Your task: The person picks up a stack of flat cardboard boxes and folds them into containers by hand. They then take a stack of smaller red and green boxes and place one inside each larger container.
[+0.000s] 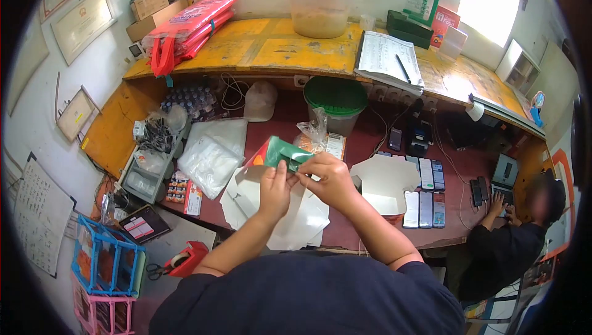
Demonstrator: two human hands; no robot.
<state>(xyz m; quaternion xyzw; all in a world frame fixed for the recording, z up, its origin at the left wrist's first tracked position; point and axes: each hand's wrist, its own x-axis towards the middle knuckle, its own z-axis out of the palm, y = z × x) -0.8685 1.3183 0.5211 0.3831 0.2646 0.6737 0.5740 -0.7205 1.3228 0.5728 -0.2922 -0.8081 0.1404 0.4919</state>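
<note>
Between my two hands, above the desk, is a green and red printed piece of carton (281,150); its full shape is partly hidden. My left hand (275,190) closes on its lower edge, thumb up against the green face. My right hand (327,177) pinches its right end between thumb and fingers. Under my hands lie white flat carton sheets (308,219), spread over one another. Right of my right hand stands a white carton box (383,188) with its lid raised. Just beyond the hands is a clear plastic bag (314,126) with orange-printed contents.
Several phones (425,174) lie right of the box. A person (509,242) sits at a laptop (505,171) at far right. Left are plastic bags (209,159), a grey tray (148,177) and a red tape dispenser (190,259). A green-lidded bucket (335,97) stands behind, below a yellow shelf (262,42).
</note>
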